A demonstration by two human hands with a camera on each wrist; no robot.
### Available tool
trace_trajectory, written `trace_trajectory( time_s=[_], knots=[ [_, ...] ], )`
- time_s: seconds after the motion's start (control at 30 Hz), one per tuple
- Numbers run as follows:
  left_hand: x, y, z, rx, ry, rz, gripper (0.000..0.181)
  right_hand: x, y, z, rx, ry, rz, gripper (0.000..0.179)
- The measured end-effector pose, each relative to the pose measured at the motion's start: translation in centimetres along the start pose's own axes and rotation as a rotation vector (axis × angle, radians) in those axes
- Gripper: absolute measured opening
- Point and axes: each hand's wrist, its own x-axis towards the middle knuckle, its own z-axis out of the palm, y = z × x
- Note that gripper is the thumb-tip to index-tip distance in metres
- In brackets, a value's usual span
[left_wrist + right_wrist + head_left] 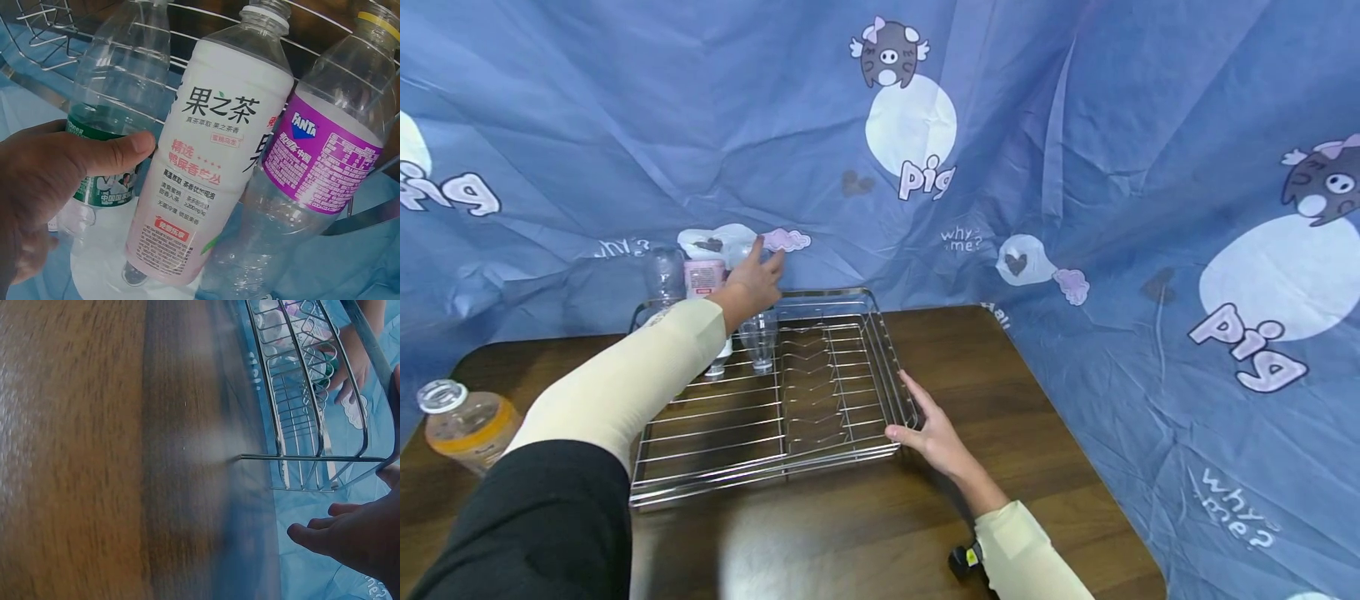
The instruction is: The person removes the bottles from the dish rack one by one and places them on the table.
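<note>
In the head view my left hand (pixel 754 282) reaches to the back left of a metal wire dish rack (pixel 782 457), its fingers spread around a clear plastic bottle (pixel 760 342) leaning neck down. The left wrist view shows the thumb across the front of this green-labelled bottle (pixel 125 53); the far fingertips are hidden there. Beside it lean a white and pink tea bottle (pixel 215 87) and a purple-labelled Fanta bottle (pixel 322 150). My right hand (pixel 936 437) is at the rack's front right corner, fingers extended along the outer side and thumb at the rim.
A larger clear bottle with an orange band and white cap (pixel 471 425) stands left of the rack on the brown wooden table (pixel 850 533). Blue printed cloth (pixel 775 125) hangs behind and to the right. A small black device (pixel 962 560) sits at the right wrist.
</note>
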Motion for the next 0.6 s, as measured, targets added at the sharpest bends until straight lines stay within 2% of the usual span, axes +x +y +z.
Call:
trace_trajectory(
  time_s=[0.17,0.43,0.6],
  knots=[
    [-0.4,-0.3,0.2,0.019,-0.005,-0.01,0.039,0.4,1.5,0.3,0.014,0.017,-0.033,0.089],
    [-1.0,-0.6,0.6,0.012,0.039,-0.011,0.038,0.5,1.5,0.4,0.051,0.017,-0.038,0.09],
    [-1.0,-0.1,0.0,0.033,0.068,0.008,0.036,0.1,1.6,0.5,0.045,0.022,-0.006,0.089]
  ],
)
